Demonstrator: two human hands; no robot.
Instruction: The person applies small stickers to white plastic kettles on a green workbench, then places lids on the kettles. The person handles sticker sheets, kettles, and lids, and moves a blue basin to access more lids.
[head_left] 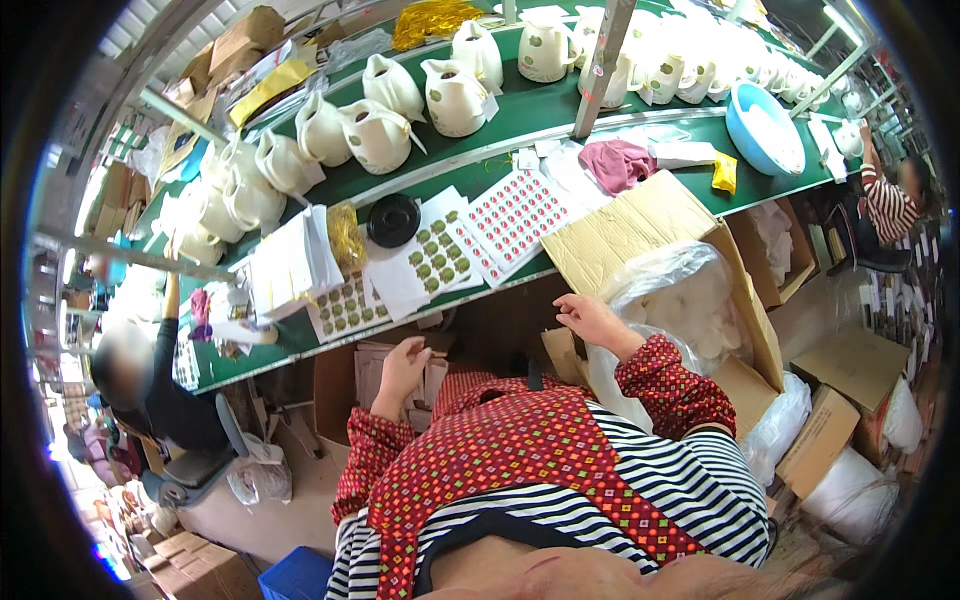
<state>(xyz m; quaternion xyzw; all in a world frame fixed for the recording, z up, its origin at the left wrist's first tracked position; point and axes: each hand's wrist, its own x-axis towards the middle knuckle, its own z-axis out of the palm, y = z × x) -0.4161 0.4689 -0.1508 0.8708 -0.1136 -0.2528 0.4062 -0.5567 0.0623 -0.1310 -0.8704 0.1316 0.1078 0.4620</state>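
My left hand (pixel 402 369) hovers in front of the bench edge, fingers loosely bent and nothing visible in them. Farther right, my right hand (pixel 598 322) is raised beside an open carton (pixel 625 225), its fingers apart and holding nothing I can see. A clear plastic bag (pixel 655 270) lines that carton, with whitish rounded things inside. On the bench ahead lie a sheet of red round stickers (pixel 515 222) and a sheet of green stickers (pixel 438 256). Cream-coloured jugs (pixel 377 137) with printed marks stand in rows behind them.
A black round dish (pixel 393 220), stacked white papers (pixel 292 262) and a mauve cloth (pixel 615 165) lie on the green bench (pixel 480 150). A blue basin (pixel 764 130) stands farther right. A metal post (pixel 605 70) rises from the bench. Co-workers sit at left (pixel 175 400) and far right (pixel 890 205).
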